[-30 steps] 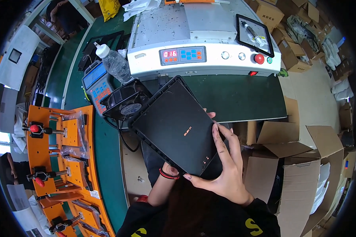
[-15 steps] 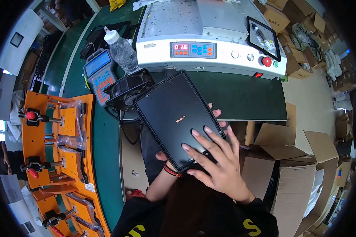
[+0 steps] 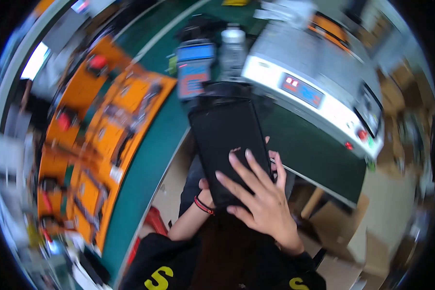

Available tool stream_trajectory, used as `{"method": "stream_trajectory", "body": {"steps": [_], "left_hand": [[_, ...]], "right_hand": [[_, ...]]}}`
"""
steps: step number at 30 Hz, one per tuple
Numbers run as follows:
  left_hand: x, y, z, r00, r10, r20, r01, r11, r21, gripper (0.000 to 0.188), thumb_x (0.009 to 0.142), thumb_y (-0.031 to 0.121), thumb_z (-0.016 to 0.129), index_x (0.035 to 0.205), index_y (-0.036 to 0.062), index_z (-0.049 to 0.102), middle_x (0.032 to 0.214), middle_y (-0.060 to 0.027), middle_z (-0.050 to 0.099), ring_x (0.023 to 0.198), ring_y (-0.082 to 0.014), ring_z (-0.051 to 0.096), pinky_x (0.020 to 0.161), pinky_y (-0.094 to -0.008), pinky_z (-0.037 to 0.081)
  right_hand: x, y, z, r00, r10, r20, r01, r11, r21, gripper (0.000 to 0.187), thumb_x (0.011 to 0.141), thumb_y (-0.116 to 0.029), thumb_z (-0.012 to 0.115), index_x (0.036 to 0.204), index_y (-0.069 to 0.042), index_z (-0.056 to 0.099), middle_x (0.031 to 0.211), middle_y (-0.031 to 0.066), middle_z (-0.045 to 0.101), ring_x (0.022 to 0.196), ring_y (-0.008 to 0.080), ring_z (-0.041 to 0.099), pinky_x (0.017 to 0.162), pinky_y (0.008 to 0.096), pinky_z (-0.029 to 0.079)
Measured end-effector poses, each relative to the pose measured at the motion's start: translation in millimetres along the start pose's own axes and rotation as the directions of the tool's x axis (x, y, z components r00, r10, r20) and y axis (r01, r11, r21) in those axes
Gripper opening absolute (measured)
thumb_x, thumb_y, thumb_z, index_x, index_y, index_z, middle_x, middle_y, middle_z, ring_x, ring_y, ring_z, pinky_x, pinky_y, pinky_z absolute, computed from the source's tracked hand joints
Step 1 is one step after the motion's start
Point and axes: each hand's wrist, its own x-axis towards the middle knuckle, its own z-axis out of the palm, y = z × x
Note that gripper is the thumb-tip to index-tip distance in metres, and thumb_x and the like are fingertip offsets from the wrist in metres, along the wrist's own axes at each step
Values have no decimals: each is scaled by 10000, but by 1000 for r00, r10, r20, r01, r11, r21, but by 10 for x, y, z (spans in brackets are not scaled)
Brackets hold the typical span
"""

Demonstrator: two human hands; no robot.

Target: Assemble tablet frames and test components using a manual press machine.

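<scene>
In the centre of the frame our right hand (image 3: 258,200) lies open and flat on the black panel (image 3: 229,145). Our left hand (image 3: 205,186) grips it from beneath, mostly hidden. We judge the panel not yet set down.

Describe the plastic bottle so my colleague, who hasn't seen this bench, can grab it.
Find the grey machine with the red display on the green bench. Just left of it stands the clear bottle, beside a blue handheld device; it alone is see-through with a white cap.
</scene>
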Motion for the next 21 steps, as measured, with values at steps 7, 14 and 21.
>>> {"method": "stream_trajectory", "body": {"steps": [7, 14, 21], "left_hand": [[-568, 614, 93, 897, 435, -86, -390, 866, 315, 1359, 448, 684, 758, 1412, 9, 80, 1399, -214, 274, 1271, -344, 351, 1061, -484, 294], [-1098, 563, 294, 690, 701, -179, -534, 660, 528, 1391, 415, 722, 738, 1417, 23, 73, 1400, -208, 274, 1275, -349, 343, 1050, -472, 314], [-1463, 798, 558, 618, 726, -301, -517, 665, 539, 1413, 358, 662, 776, 1429, 65, 73, 1417, -223, 252, 1311, -392, 259, 1072, -509, 241]], "right_hand": [[24, -64, 252, 968, -88, -234, 202, 830, 521, 339, 770, -114, 657, 1099, -57, 592, 921, 80, 610, 835, 218, 590, 857, 391, 408], [135, -444, 666, 988, -113, 105, -52, 397, 916, 245, 794, 58, 620, 1032, 26, 575, 908, 84, 575, 812, 126, 556, 759, 245, 461], [161, -783, 921, 985, -151, 87, -73, 94, 993, 177, 789, 95, 614, 948, 21, 593, 869, 69, 578, 786, 112, 534, 728, 227, 458]]}}
